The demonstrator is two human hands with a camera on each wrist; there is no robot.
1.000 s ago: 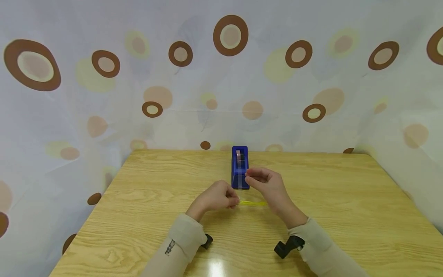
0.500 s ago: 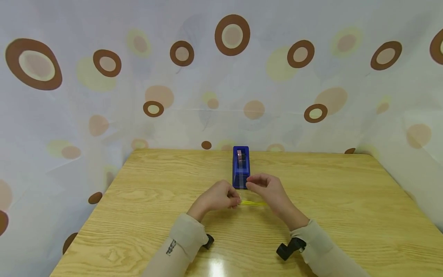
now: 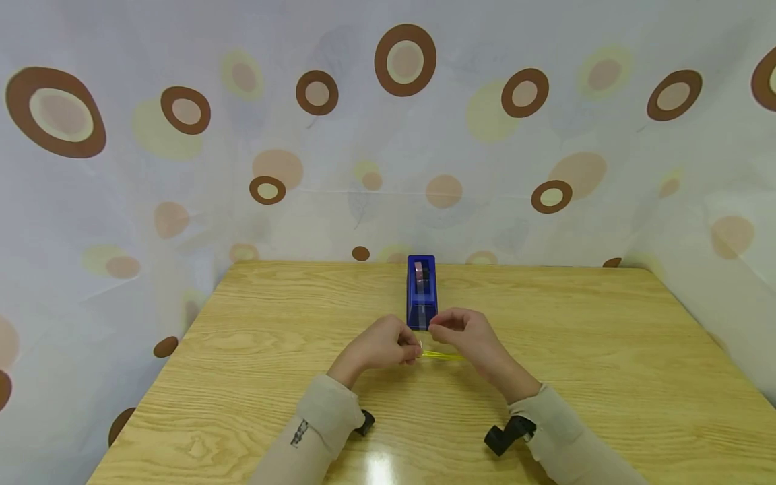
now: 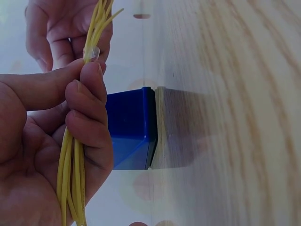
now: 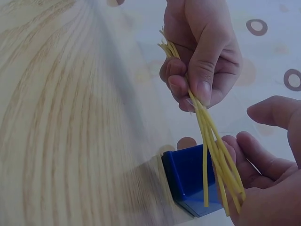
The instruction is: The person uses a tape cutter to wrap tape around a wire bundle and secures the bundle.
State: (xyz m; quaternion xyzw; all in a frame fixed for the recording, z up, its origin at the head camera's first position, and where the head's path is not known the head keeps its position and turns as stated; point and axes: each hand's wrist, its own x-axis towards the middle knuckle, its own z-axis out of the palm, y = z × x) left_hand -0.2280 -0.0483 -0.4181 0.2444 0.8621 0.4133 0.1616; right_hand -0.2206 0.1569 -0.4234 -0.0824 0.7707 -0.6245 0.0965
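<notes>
My left hand (image 3: 383, 345) pinches a bundle of thin yellow wires (image 4: 70, 176) between thumb and curled fingers. A small piece of clear tape (image 4: 95, 52) shows on the bundle right at the thumb tip. The wires fan out toward my right hand (image 5: 275, 162), which hovers close beside them with its thumb and fingers apart. Nothing shows between those fingertips, and the free wire ends overlap its palm side in the right wrist view. Just beyond both hands stands a blue tape dispenser (image 3: 422, 296) with a pinkish roll (image 3: 419, 273) inside.
The dispenser stands on a wood-grain table (image 3: 279, 296). Behind it hangs a pale curtain (image 3: 339, 155) with brown ring and dot patterns. A black wrist camera (image 3: 509, 434) sits below the right sleeve, another black camera (image 3: 365, 422) by the left one.
My right hand has come down a little toward me, its fingertips now lower along the dispenser's front. The left hand keeps its pinch on the wires, nearly still.
</notes>
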